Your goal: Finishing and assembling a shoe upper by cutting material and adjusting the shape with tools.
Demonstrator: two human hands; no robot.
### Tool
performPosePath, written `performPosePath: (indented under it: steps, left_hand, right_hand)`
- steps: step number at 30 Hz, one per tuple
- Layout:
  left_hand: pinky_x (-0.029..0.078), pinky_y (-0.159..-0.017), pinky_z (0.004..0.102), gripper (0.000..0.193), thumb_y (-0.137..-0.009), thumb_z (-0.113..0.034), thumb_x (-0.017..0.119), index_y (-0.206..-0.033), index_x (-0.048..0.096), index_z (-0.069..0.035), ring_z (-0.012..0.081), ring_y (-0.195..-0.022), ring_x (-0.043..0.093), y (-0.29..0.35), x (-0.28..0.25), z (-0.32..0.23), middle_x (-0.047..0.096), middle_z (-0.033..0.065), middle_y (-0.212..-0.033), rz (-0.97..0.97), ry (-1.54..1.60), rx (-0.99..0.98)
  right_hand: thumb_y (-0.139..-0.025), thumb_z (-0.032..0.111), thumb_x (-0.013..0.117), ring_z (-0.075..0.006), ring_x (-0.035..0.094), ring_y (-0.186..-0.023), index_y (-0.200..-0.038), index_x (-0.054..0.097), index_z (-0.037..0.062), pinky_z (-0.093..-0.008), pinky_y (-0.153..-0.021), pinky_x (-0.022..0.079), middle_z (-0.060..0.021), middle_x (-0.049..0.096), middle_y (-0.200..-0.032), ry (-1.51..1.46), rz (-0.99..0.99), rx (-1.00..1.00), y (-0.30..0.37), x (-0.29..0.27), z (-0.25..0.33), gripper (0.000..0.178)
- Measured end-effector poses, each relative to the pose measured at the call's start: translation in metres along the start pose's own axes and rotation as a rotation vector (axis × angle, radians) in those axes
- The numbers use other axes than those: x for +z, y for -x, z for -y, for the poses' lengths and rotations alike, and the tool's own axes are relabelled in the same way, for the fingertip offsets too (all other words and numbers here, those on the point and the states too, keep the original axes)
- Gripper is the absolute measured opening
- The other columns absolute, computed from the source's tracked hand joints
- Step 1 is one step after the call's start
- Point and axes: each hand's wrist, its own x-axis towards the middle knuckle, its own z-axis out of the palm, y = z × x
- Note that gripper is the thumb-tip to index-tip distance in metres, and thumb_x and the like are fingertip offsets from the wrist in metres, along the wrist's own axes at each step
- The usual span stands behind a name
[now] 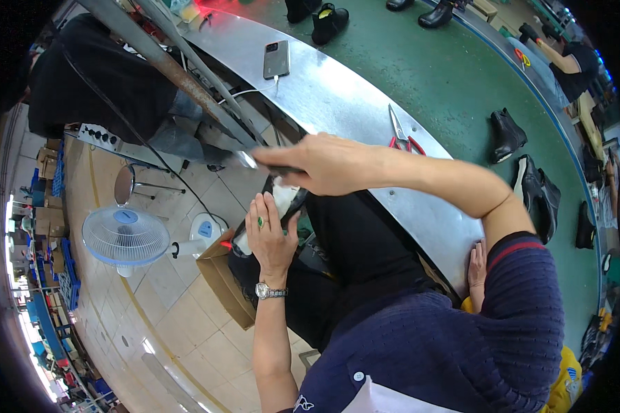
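My left hand (269,241) wears a ring and lies over a dark shoe-like piece on my lap, steadying it with the fingers along one side and the thumb on the other. White material (284,196) shows at its upper end, beyond my fingertips. Just above it, my right hand (327,165) is closed round a dark-handled tool with a shiny metal end (246,160). Motion blurs that end, so I cannot tell the tool's exact kind. Red-handled scissors (401,134) lie on the metal bench behind my right forearm.
A metal ledge (337,89) runs along a green worktable (406,76); a phone (277,59) on it has a cable attached. Black shoes (508,135) stand on the green surface. To the left are a fan (125,236), a stool (125,184) and a cardboard box (224,289). Co-workers sit nearby.
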Motion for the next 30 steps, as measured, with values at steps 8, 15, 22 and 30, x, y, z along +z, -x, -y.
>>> performPosePath:
  steps: [8,15,22,30]
  left_hand:
    - [0.043,-0.095,0.0436,0.063,-0.077,-0.023,0.075,-0.129,0.050,0.003,0.0347,-0.115,0.053,0.002,0.000,-0.001,0.054,0.0205,-0.128,-0.035,-0.057,-0.018]
    - [0.042,-0.098,0.0440,0.063,-0.079,-0.024,0.072,-0.129,0.049,0.007,0.0363,-0.117,0.051,-0.001,0.001,-0.002,0.052,0.0219,-0.130,0.005,-0.050,-0.059]
    - [0.040,-0.100,0.0448,0.063,-0.079,-0.025,0.071,-0.128,0.049,0.008,0.0372,-0.119,0.050,-0.002,0.004,-0.006,0.051,0.0224,-0.130,-0.029,-0.044,-0.076]
    - [0.041,-0.100,0.0464,0.059,-0.081,-0.020,0.070,-0.127,0.047,0.010,0.0392,-0.120,0.047,-0.001,0.001,-0.011,0.052,0.0227,-0.123,-0.060,0.058,-0.161]
  right_hand:
    - [-0.092,0.023,0.054,-0.0431,0.062,-0.068,-0.139,0.037,0.0136,-0.0516,-0.062,0.046,-0.0222,0.064,-0.073,0.131,0.114,0.065,-0.013,0.019,-0.013,0.051]
    - [-0.092,0.024,0.054,-0.0416,0.061,-0.067,-0.143,0.034,0.0162,-0.0505,-0.062,0.046,-0.0214,0.063,-0.073,0.098,0.000,0.248,-0.013,0.040,-0.027,0.055]
    - [-0.091,0.018,0.055,-0.0438,0.062,-0.069,-0.140,0.036,0.0145,-0.0506,-0.064,0.046,-0.0247,0.064,-0.077,-0.084,-0.251,0.302,-0.010,0.039,-0.009,0.052]
    - [-0.091,0.019,0.057,-0.0402,0.061,-0.061,-0.145,0.027,0.0123,-0.0494,-0.059,0.046,-0.0198,0.064,-0.073,0.008,-0.294,0.132,-0.018,0.030,0.004,0.062]
